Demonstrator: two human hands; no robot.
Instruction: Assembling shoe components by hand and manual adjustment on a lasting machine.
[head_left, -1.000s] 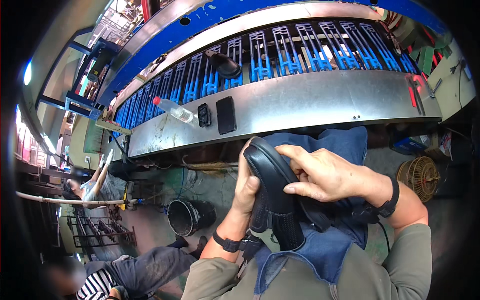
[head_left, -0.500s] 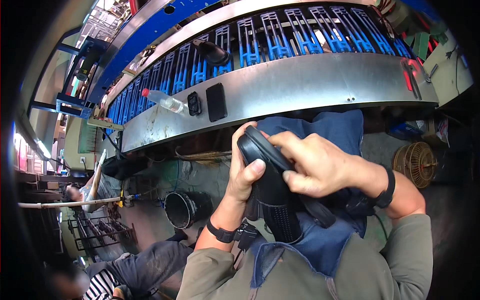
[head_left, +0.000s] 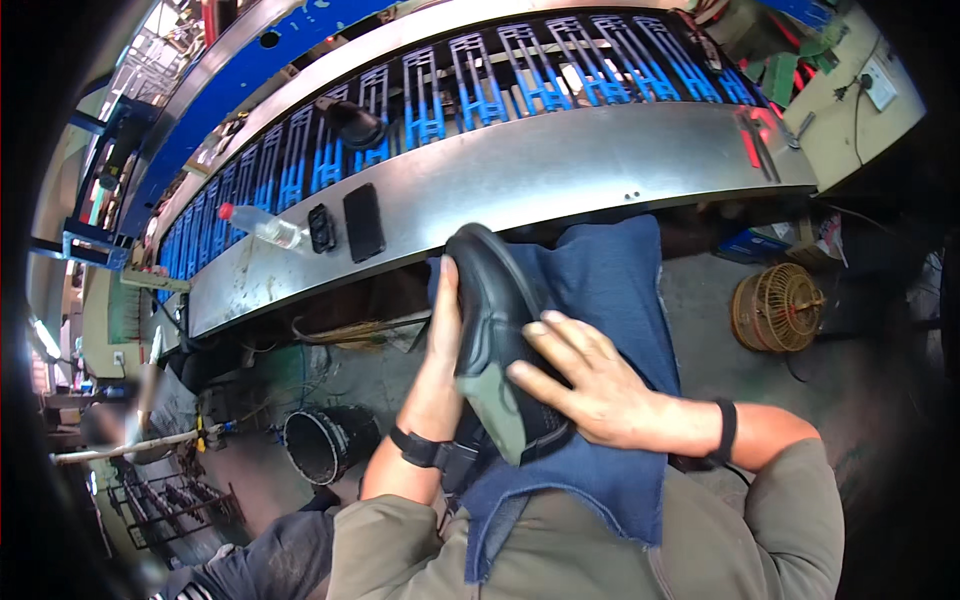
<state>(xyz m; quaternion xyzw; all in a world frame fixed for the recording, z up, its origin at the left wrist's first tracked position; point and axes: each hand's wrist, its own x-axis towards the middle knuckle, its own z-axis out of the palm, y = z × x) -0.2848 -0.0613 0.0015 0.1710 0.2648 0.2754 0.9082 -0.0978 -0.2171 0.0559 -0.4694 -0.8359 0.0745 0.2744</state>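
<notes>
Over my lap I hold a black shoe (head_left: pixel 490 290), toe toward the bench and its grey-green heel part (head_left: pixel 497 415) turned toward me. My left hand (head_left: pixel 440 335) supports the shoe along its left side, with most of the fingers hidden behind it. Against the opposite side lies my right hand (head_left: pixel 600 395), its fingers stretched out and apart, the tips touching the upper. A blue apron (head_left: pixel 615 290) covers my lap beneath the shoe.
Ahead runs a metal bench (head_left: pixel 560 165) with blue racks behind it. On it are a clear bottle (head_left: pixel 265 228), a phone (head_left: pixel 364 222), a small black device (head_left: pixel 321 229) and red-handled tools (head_left: pixel 750 145). Another dark shoe (head_left: pixel 352 125) rests on the racks. A bucket (head_left: pixel 325 445) stands left.
The shoe has been turned over in my hands, bringing its grey-green heel into sight. My right fingers have gone from a bent grip at the toe to lying stretched along the side.
</notes>
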